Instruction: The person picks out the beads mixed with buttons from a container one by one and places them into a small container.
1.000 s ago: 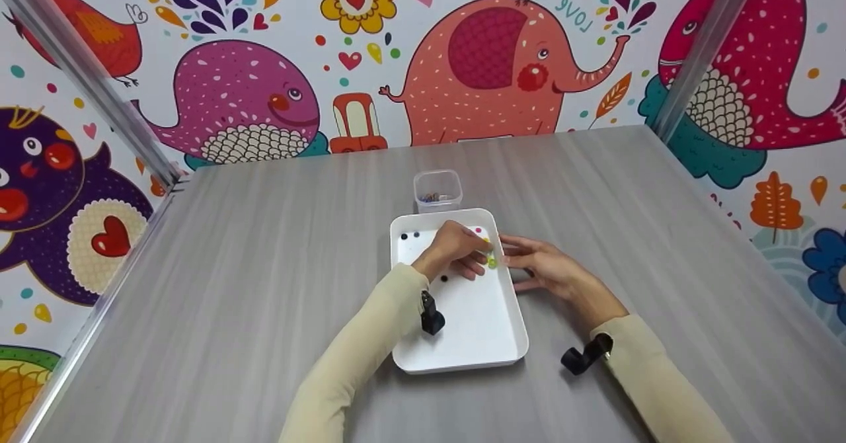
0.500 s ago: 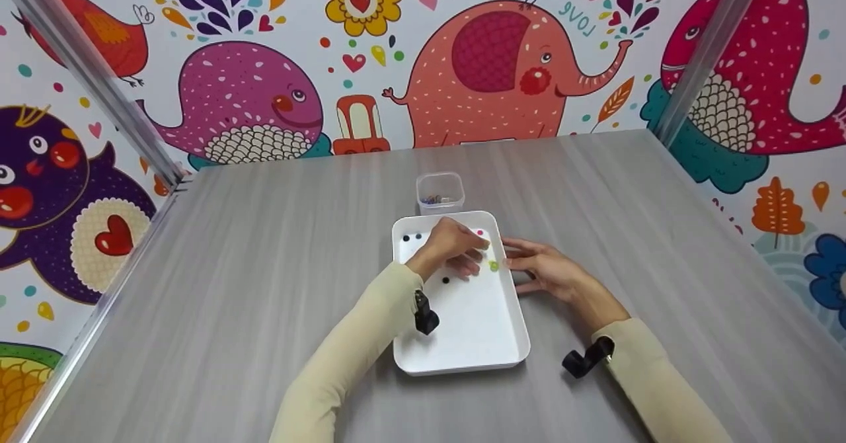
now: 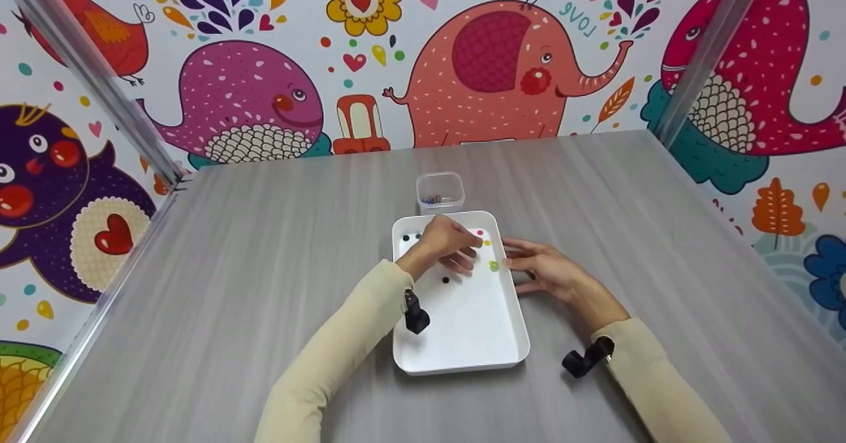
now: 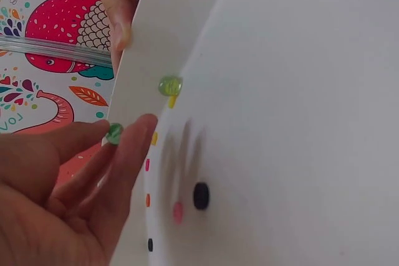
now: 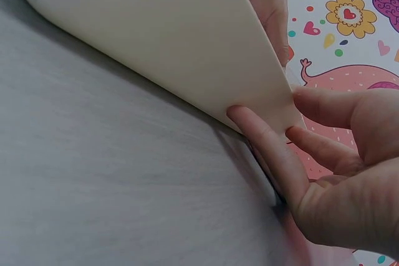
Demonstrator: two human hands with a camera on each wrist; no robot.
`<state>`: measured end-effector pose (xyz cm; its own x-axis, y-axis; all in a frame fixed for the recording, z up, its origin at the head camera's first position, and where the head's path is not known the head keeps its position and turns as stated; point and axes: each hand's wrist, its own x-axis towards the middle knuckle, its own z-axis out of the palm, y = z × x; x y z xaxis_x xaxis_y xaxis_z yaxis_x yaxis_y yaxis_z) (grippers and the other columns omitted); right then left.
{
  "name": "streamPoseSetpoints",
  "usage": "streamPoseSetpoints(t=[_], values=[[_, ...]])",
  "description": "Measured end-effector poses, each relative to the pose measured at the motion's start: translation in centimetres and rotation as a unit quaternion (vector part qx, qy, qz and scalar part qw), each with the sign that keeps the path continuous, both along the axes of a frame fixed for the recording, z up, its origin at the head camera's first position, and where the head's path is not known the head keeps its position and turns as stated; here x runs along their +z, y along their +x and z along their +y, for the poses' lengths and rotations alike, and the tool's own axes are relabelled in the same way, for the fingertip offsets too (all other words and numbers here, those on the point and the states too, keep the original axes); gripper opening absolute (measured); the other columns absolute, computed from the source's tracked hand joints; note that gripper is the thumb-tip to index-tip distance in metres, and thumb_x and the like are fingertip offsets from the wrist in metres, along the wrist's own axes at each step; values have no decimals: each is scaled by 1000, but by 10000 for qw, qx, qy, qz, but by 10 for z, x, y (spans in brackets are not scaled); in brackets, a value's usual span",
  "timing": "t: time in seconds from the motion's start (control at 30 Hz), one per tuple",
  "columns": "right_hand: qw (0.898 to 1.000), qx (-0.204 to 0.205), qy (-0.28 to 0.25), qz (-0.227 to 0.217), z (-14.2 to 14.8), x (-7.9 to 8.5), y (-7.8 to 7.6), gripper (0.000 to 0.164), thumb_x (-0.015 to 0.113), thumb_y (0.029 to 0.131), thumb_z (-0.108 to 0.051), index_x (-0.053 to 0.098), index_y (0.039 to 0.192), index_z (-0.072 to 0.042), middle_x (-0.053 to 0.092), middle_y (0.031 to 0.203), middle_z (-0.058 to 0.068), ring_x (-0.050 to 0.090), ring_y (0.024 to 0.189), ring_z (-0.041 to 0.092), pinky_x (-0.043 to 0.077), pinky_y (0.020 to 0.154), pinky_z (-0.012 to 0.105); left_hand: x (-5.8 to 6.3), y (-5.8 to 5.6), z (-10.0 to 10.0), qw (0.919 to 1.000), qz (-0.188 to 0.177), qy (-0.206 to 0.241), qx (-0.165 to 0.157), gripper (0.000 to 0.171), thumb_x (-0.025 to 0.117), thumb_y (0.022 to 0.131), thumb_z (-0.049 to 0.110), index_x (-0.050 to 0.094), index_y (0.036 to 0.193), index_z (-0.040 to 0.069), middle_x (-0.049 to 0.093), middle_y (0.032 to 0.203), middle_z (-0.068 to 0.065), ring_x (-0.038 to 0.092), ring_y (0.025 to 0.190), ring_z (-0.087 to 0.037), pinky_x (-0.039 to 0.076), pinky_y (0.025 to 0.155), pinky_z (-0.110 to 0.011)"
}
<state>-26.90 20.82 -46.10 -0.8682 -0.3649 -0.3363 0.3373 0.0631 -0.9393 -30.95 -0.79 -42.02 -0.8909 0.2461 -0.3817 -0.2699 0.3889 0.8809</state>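
Note:
Between thumb and fingertips, my left hand [image 3: 447, 239] pinches a green glass marble [image 4: 114, 133] above the far part of the white tray [image 3: 462, 327]. Another green marble [image 4: 170, 86] lies on the tray floor near the right wall, by a yellow dot. Small coloured dots mark the tray: a pink dot [image 3: 480, 232], a yellow dot [image 3: 487, 242] and a black dot [image 3: 445, 280] among them. At the tray's right side, my right hand [image 3: 554, 271] rests extended fingers [image 5: 265, 138] against the outer wall, its thumb right at the rim.
Just behind the tray stands a clear plastic box [image 3: 441, 209] with several small coloured things at its bottom. The grey table [image 3: 264, 251] meets walls printed with cartoon animals. Metal posts [image 3: 704, 53] stand at the corners.
My left hand has drawn a little to the left, away from the tray's right wall, and the yellow dot shows beside its fingertips. The right hand stays at the tray.

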Motion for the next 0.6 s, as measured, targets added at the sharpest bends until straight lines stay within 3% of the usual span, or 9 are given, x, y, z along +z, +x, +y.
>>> streamPoseSetpoints(t=[0.6], values=[[10000, -26, -6, 40, 0, -1, 0, 68, 60, 99, -12, 26, 157, -4, 40, 149, 22, 61, 113, 15, 62, 89, 42, 5, 0, -16, 9997, 214, 11, 74, 21, 72, 90, 13, 73, 102, -5, 76, 96, -23, 67, 52, -15, 61, 51, -28]])
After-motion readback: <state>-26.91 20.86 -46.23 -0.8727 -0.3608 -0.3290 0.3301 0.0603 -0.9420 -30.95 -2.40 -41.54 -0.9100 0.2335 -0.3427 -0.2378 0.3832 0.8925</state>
